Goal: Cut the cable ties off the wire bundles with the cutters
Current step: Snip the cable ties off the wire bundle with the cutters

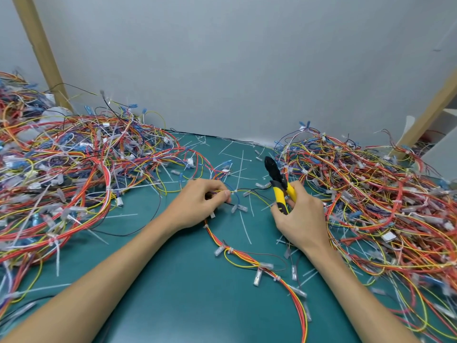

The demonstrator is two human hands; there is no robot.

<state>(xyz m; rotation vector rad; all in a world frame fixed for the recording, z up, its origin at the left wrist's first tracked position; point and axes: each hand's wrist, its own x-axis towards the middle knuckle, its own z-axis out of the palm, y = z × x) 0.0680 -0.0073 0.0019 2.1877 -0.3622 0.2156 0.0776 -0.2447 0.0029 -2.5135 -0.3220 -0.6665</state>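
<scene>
My left hand (200,201) pinches a thin wire bundle (249,259) of red, orange and yellow wires near its upper end. A white cable tie (236,191) sits on the wires just right of my left fingertips. The bundle trails down and right across the green mat, with more white ties along it. My right hand (300,219) grips the yellow handles of the cutters (278,180). Their black jaws point up and left, a short way right of the tie and not touching it.
A big heap of tied wire bundles (69,169) fills the left side and another heap (385,206) fills the right. Cut white ties (243,162) lie scattered on the green mat (173,280). A grey wall and two wooden posts stand behind.
</scene>
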